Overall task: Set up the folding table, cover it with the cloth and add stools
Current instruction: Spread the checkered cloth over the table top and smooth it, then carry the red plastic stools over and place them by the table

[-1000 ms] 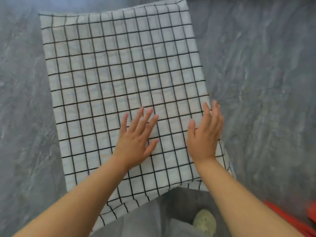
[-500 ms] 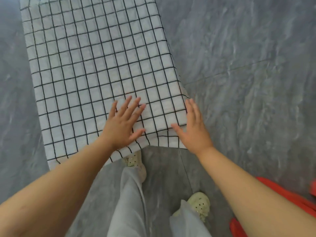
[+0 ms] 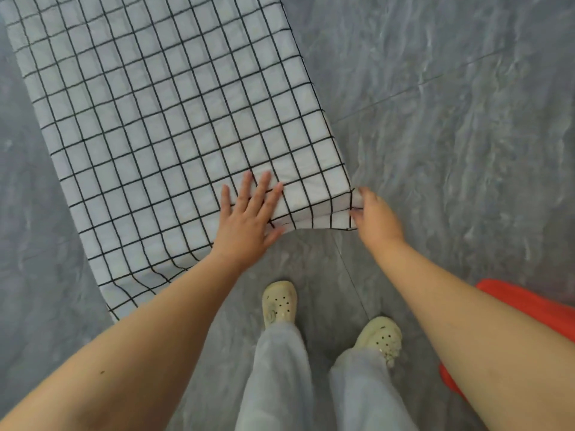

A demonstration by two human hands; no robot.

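Observation:
A white cloth with a black grid point(image 3: 161, 113) covers the folding table, which is hidden beneath it. The cloth hangs over the near edge and the right side. My left hand point(image 3: 249, 222) lies flat with spread fingers on the cloth near the table's near right corner. My right hand point(image 3: 373, 216) is at that corner, its fingers touching the hanging cloth edge; its grip is blurred. A red stool point(image 3: 529, 306) shows partly at the right edge, behind my right forearm.
Grey marbled floor point(image 3: 451, 119) surrounds the table on the right and left. My two feet in pale perforated clogs point(image 3: 280, 301) stand on the floor just in front of the table's near edge.
My view has shifted right and back, so the table sits further left. My right hand slid off the tabletop to the near right corner. My left hand moved toward the near edge.

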